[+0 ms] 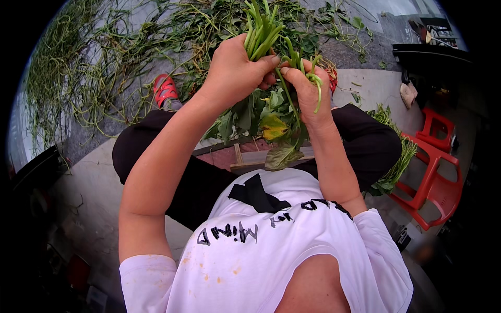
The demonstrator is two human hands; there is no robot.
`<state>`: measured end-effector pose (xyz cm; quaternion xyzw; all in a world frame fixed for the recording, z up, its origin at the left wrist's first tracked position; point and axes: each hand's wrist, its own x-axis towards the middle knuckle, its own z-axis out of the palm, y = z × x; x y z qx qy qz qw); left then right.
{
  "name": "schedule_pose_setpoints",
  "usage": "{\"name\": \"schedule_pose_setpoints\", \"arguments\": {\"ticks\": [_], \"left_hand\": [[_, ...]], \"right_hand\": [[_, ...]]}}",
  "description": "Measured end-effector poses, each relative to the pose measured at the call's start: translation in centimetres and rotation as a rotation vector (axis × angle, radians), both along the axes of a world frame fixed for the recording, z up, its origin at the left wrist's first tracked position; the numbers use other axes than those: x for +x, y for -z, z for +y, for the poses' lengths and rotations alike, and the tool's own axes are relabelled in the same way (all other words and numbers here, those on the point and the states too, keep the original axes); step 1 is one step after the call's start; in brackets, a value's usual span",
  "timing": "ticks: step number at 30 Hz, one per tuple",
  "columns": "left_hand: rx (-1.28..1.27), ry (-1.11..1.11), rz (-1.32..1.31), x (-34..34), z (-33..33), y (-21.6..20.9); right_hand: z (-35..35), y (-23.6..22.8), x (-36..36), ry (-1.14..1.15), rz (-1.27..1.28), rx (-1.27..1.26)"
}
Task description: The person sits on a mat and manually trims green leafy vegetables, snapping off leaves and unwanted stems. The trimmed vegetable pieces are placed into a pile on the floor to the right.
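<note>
My left hand (235,70) is closed around a thick bunch of green leafy stems (262,35), their cut-looking ends pointing up and away from me. Close beside it, my right hand (313,94) grips a few thinner green stems (293,55), one of which curls over the fingers. The thumbs of both hands nearly meet. Below the hands hang broad green leaves (245,115) and a yellowing leaf (274,128). Which leaves belong to which bunch I cannot tell.
Long tangled vines (130,39) cover the ground ahead and to the left. Red sandals (165,89) are on my feet. A wooden-edged piece (255,156) lies between my legs. By my right knee sits a heap of stems (401,161), near a red plastic chair (436,180) and a smaller red stool (437,128).
</note>
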<state>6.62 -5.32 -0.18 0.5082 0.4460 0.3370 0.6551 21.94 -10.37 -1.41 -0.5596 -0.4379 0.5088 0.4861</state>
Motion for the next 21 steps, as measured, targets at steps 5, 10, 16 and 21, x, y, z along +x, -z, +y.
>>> {"name": "schedule_pose_setpoints", "arguments": {"ticks": [5, 10, 16, 21], "left_hand": [[0.088, -0.048, 0.109, 1.0, 0.7, 1.3], [0.387, -0.088, 0.334, 1.0, 0.8, 2.0], [0.281, -0.052, 0.238, -0.1, 0.0, -0.3], [0.214, -0.069, 0.26, -0.6, 1.1, 0.2]], "right_hand": [[0.7, 1.0, -0.7, 0.16, 0.143, -0.097], [1.3, 1.2, -1.1, 0.216, 0.081, -0.11], [2.4, 9.2, 9.6, 0.597, 0.233, -0.263], [-1.0, 4.5, 6.7, 0.113, 0.171, -0.201]]}}
